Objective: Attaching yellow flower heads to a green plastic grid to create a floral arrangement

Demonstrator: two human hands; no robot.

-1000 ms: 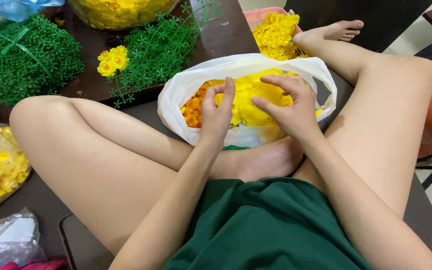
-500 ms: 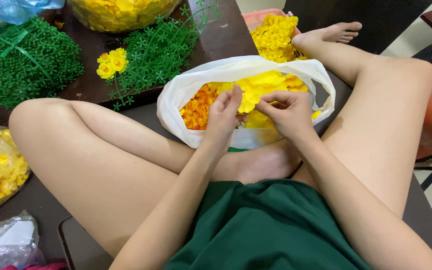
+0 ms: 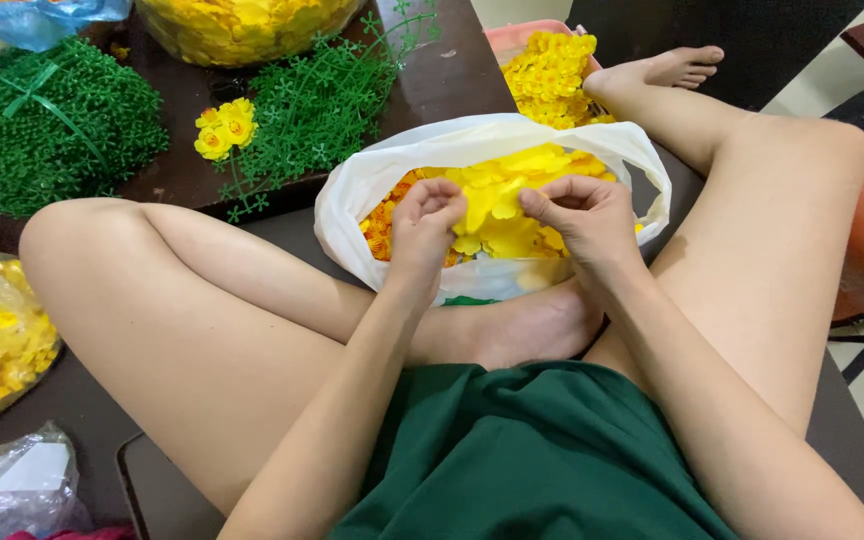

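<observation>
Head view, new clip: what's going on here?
A person sits cross-legged with both hands over a white plastic bag of yellow petals. The left hand and right hand pinch a yellow petal piece between them. Green plastic stems and one finished yellow flower cluster lie on the dark table.

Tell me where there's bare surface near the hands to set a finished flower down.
Bare dark surface shows between the green plastic stems and the pink tray of yellow flowers, just beyond the white bag. A smaller strip lies between the bag and the raised knee. Left is crowded: green bundle, petal bags. Both the left hand and right hand fill the bag's mouth.
</observation>
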